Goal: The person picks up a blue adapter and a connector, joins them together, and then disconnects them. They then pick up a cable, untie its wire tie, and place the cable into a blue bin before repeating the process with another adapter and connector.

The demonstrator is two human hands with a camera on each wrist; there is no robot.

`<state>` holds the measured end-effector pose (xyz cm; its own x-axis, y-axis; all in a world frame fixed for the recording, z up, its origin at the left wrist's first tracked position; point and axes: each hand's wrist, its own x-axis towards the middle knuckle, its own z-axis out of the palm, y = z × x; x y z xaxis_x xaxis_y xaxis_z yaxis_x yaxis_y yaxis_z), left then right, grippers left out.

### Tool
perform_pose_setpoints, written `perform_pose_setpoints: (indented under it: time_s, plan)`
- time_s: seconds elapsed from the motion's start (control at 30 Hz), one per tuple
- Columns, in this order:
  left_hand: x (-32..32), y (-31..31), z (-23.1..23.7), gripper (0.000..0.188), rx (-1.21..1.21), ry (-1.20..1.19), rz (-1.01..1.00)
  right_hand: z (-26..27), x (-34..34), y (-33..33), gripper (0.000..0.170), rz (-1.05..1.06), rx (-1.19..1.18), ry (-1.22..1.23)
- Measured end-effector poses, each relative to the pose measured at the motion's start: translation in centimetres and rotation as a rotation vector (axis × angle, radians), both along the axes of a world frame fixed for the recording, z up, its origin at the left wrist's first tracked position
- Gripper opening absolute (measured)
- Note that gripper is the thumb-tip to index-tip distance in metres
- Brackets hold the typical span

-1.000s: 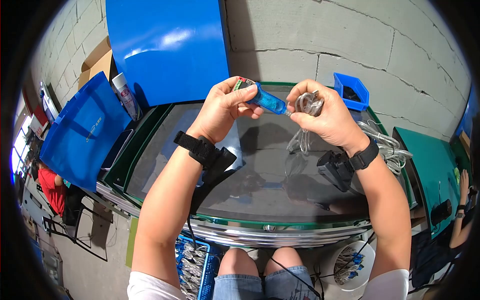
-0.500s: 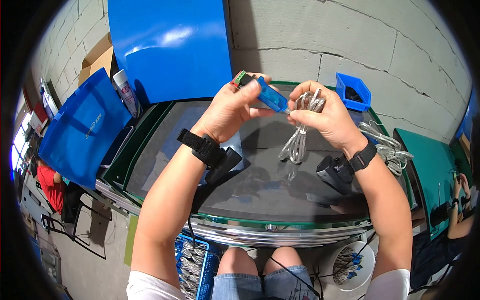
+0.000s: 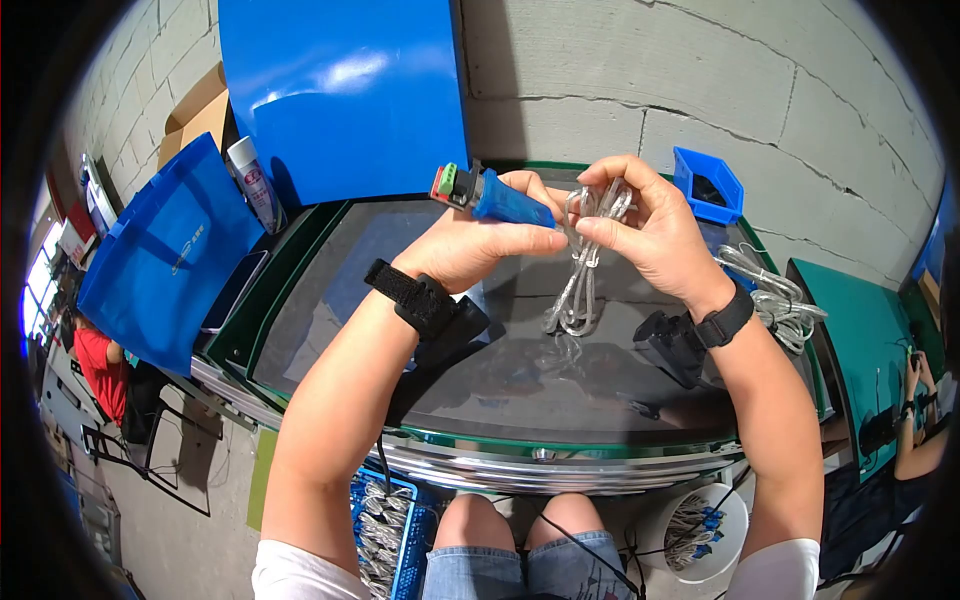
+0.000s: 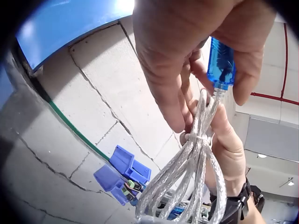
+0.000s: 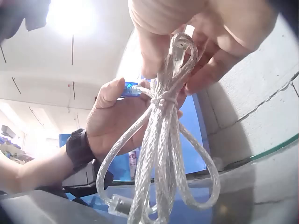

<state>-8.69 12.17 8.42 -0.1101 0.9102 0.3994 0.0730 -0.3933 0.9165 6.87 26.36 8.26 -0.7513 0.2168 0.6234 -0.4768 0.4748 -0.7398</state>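
Blue plastic shows in your left hand [image 3: 468,245], its thumb and fingers clamped on the adapter [image 3: 512,203]. Silvery cable [image 3: 585,259], tied in loops, hangs between your hands above the dark tabletop [image 3: 500,385], pinched near its top by your right hand [image 3: 655,235]. Further right sit a small bin [image 3: 712,212] and another coil [image 3: 783,310].

Glare blows out part of the ceiling [image 5: 39,58] in the right wrist view; a highlight streaks the blue panel [image 3: 340,120]; dark, curved distortion rims the head view
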Motion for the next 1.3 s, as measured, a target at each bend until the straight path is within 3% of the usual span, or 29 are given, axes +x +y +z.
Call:
perform_pose_setpoints:
  time_s: [0.23, 0.33, 0.53, 0.83, 1.0, 1.1, 1.3]
  plan:
    - [0.0, 0.1, 0.1, 0.020, 0.040, 0.014, -0.007, -0.1, -0.3, 0.7, 0.022, 0.011, 0.044, 0.001]
    - [-0.4, 0.2, 0.1, 0.021, 0.052, 0.035, -0.018, -0.2, -0.3, 0.3, 0.020, 0.067, -0.069, 0.026]
    - [-0.2, 0.1, 0.0, 0.026, 0.008, -0.005, -0.011, -0.3, -0.3, 0.7, 0.025, -0.015, 0.105, 0.004]
    - [0.6, 0.0, 0.6, 0.032, 0.041, 0.040, 0.128, 0.0, -0.1, -0.7, 0.022, 0.081, -0.032, 0.010]
    - [0.2, 0.2, 0.4, 0.032, 0.043, 0.015, 0.147, -0.3, -0.1, 0.0, 0.027, -0.029, 0.180, 0.022]
    - [0.1, 0.0, 0.5, 0.033, -0.013, -0.062, 0.116, -0.3, -0.2, -0.7, 0.028, 0.007, 0.032, 0.065]
    - [0.2, 0.4, -0.1, 0.043, -0.069, 0.057, 0.127, -0.2, -0.4, -0.7, 0.027, -0.009, 0.043, 0.065]
